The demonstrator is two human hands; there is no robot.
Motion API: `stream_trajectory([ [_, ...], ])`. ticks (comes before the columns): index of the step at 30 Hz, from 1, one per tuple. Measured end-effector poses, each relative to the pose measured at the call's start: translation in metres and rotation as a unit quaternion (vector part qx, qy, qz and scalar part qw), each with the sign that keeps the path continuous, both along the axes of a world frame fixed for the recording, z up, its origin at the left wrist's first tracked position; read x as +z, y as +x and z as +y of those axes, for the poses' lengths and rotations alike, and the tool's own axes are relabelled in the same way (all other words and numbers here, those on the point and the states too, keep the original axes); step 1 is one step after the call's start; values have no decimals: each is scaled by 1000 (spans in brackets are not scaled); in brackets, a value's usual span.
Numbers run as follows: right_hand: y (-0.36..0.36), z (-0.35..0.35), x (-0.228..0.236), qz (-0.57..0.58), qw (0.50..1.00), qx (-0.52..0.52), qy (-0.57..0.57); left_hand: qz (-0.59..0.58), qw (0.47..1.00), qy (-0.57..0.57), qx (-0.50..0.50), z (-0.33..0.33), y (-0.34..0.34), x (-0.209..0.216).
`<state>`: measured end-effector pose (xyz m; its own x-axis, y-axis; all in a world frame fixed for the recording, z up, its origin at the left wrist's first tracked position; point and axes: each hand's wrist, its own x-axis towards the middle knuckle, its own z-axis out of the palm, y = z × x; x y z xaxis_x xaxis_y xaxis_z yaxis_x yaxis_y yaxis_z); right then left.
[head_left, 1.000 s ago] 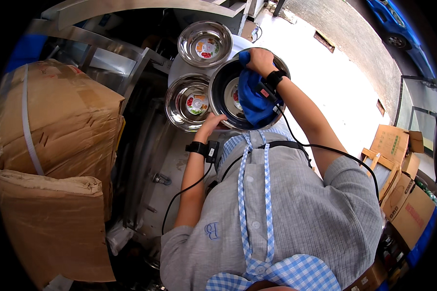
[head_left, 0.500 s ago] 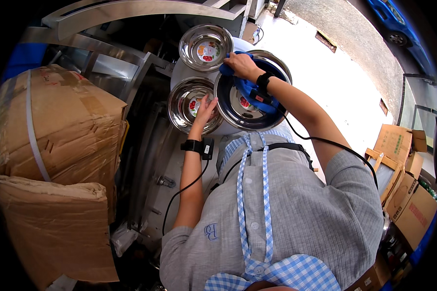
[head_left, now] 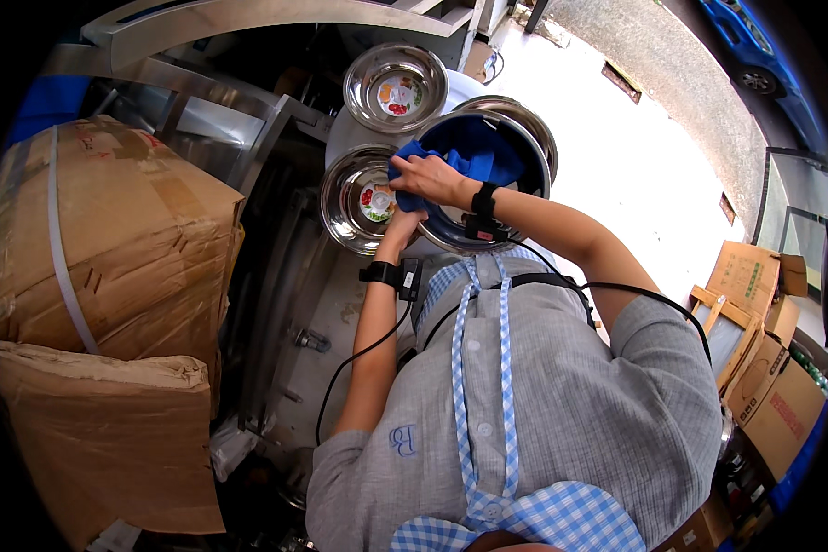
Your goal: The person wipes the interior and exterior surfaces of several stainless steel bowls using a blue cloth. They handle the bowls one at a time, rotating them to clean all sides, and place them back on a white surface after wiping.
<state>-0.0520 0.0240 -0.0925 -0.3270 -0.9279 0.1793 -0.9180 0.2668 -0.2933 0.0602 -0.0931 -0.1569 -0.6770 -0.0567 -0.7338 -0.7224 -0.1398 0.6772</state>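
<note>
My right hand (head_left: 439,180) is closed on a blue cloth (head_left: 477,164), pressing it over the left rim of a tilted steel basin (head_left: 499,129). The rest of the cloth trails into that basin, whose inside looks dark blue. Just below, my left hand (head_left: 403,226) grips the basin's near left edge, its fingertips partly hidden by cloth and rim. Beside it sits a steel basin with a fruit label (head_left: 345,204). Another steel basin (head_left: 421,101) with such a label lies farther back. Behind the tilted one shows the rim of a further basin (head_left: 538,120).
The basins rest on a white round surface (head_left: 342,138). Large cardboard boxes (head_left: 120,248) stand on the left, near a metal frame (head_left: 202,37). More boxes (head_left: 782,405) and a wooden frame (head_left: 731,322) are at right. A blue car (head_left: 754,46) stands far right.
My right hand and the cloth have moved left and nearer, from the far rim to the left rim. The basin has tilted and risen slightly. My left hand has shifted right and down along its edge.
</note>
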Motion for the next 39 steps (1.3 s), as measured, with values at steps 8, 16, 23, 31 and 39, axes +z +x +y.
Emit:
stream_trajectory([
  [8, -26, 6, -8, -21, 982, -187, -28, 15, 999, -29, -18, -4, 7, -11],
  [16, -49, 15, -5, -60, 937, -345, -16, 15, 1000, 2, 16, 3, 4, 14],
  [23, -12, -13, -1, 0, 997, -60, 40, -34, 998, -48, -10, 3, -5, 20],
  [31, 2, -4, 5, 12, 998, -41, 45, -26, 999, -40, 24, 7, 2, 13],
  [39, -39, 9, 6, -47, 968, -233, 75, 54, 995, -81, -23, 9, 8, 10],
])
